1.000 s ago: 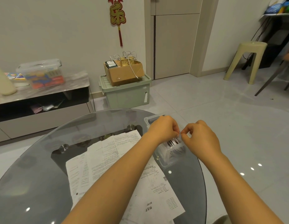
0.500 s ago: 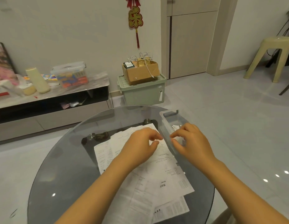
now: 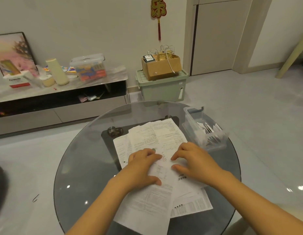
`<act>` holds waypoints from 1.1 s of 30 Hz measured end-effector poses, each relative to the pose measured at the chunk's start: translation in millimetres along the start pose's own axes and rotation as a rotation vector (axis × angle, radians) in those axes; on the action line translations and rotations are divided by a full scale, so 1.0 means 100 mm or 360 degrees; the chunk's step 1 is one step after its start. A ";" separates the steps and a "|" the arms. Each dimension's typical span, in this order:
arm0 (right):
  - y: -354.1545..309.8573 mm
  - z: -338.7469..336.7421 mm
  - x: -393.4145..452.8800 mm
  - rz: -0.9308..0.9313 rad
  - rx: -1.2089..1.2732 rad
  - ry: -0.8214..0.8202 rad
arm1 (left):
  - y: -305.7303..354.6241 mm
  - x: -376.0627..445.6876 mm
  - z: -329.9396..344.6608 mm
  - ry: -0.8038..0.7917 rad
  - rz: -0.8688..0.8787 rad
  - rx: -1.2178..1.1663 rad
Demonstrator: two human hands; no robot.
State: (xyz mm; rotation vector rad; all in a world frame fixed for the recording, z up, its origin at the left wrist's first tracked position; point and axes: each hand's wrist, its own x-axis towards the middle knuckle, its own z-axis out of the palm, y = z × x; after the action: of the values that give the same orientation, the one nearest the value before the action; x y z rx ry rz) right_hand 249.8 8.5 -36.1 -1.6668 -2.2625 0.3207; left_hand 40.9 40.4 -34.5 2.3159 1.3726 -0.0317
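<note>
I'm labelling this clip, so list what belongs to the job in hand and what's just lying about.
In the job: left hand and right hand, both resting on the white printed paper sheets; clear plastic bin of folded slips.
Lying about: green lidded storage crate, brown cardboard box, cream bottle, red hanging ornament.

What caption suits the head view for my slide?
Left hand and right hand rest on overlapping printed papers on a round glass table; a clear plastic box of slips stands beside them.

A long low grey cabinet (image 3: 62,114) stands by the plain white wall (image 3: 96,22). The shiny grey floor tiles (image 3: 249,107) gleam.
</note>
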 end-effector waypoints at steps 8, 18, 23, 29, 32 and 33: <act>-0.07 0.02 0.04 -0.0157 0.0034 -0.0063 | -0.16 0.24 0.17 0.0540 -0.0132 -0.0118; -0.14 0.06 -0.06 -0.0242 0.0194 -0.0504 | -0.11 -0.03 0.02 0.0517 0.0094 -0.0213; -0.18 0.08 -0.10 -0.0221 0.0192 -0.0618 | -0.14 -0.19 -0.02 -0.0179 0.0129 -0.0071; -0.18 0.01 -0.05 -0.0208 0.0285 -0.0646 | -0.17 -0.22 -0.10 -0.0373 0.0177 -0.0121; -0.16 -0.01 -0.04 -0.0212 0.0300 -0.0644 | -0.19 -0.23 -0.14 -0.0452 0.0208 -0.0153; -0.16 -0.01 -0.04 -0.0208 0.0304 -0.0648 | -0.19 -0.23 -0.14 -0.0472 0.0209 -0.0150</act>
State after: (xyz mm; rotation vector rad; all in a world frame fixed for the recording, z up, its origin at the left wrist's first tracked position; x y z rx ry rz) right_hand 237.2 0.4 -29.7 -1.4505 -2.5121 0.8839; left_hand 9.9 34.6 -22.9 2.2118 1.0520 -0.2540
